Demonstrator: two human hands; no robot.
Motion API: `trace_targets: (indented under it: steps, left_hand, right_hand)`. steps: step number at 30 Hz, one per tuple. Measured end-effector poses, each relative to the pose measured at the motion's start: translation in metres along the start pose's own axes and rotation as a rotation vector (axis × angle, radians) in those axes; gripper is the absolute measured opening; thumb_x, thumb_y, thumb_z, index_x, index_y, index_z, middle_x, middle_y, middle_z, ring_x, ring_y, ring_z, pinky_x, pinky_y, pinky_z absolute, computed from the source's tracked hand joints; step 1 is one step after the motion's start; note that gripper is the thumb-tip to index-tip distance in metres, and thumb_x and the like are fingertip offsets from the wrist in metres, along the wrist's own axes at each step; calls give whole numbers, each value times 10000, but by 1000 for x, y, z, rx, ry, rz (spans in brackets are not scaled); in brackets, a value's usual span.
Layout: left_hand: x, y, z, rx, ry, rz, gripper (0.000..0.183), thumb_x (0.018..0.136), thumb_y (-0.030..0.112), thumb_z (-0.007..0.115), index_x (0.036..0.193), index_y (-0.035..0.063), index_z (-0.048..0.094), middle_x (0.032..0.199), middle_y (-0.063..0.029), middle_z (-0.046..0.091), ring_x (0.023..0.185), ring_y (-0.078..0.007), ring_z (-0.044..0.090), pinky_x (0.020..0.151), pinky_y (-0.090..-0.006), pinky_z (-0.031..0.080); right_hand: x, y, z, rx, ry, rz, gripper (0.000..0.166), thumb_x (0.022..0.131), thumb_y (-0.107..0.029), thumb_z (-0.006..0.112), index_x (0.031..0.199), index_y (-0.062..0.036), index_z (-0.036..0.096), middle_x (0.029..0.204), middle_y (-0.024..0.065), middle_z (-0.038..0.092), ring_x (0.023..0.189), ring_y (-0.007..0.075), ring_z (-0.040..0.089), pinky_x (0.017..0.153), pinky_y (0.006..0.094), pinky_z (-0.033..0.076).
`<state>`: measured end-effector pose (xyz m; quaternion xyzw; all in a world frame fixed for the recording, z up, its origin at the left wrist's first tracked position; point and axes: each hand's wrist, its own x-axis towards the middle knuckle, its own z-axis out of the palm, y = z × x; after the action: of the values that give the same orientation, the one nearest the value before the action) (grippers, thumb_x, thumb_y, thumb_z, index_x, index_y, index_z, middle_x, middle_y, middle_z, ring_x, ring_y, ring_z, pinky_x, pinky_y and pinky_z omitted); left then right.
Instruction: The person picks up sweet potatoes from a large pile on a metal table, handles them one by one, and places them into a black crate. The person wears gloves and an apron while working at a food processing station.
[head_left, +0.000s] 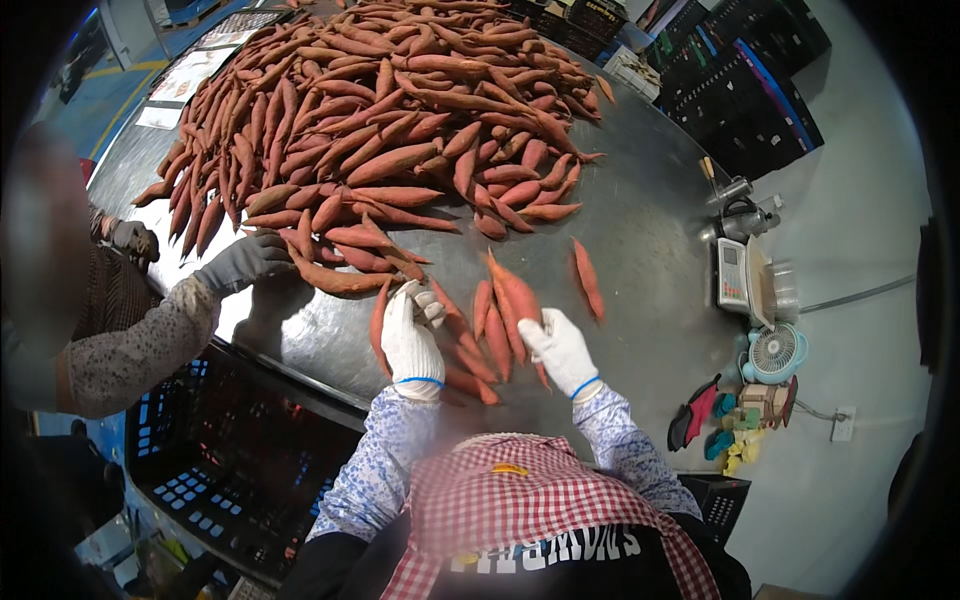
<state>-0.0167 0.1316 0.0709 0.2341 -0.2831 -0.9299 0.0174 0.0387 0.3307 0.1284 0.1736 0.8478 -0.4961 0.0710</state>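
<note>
My left hand (412, 337), in a white knitted glove, is over the steel table with its fingers curled. It is beside a reddish sweet potato (379, 326) and close to the lower edge of the big pile of sweet potatoes (390, 112). Whether anything is inside its fingers I cannot tell. My right hand (559, 349), gloved the same way, grips a plump sweet potato (516, 291) that points away from me. Several sweet potatoes (496, 341) lie side by side between my hands. Another sweet potato (589, 279) lies apart, to the right.
At left, a co-worker's grey-gloved hand (255, 259) touches the pile; their other hand (133, 238) is near the table edge. A black plastic crate (225, 450) stands below the table (645, 225). A scale (733, 274), kettle (742, 219) and small fan (777, 352) are at right.
</note>
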Motion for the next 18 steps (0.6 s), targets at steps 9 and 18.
trace_targets:
  steps: [9,18]
  left_hand:
    - [-2,3,-4,62,-4,10,337,993,301,540,1206,43,582,952,-33,612,813,-154,578,750,-295,484]
    - [-8,-10,-7,74,16,-126,307,1010,292,494,1164,40,579,929,-42,595,790,-164,561,744,-288,477]
  right_hand:
    - [-35,44,27,-489,-24,-178,687,841,-549,685,1246,-2,592,972,169,691,935,333,666,820,425,530]
    - [1,37,5,-437,180,-467,318,933,-303,622,1109,-44,680,1026,153,692,971,331,656,865,425,522]
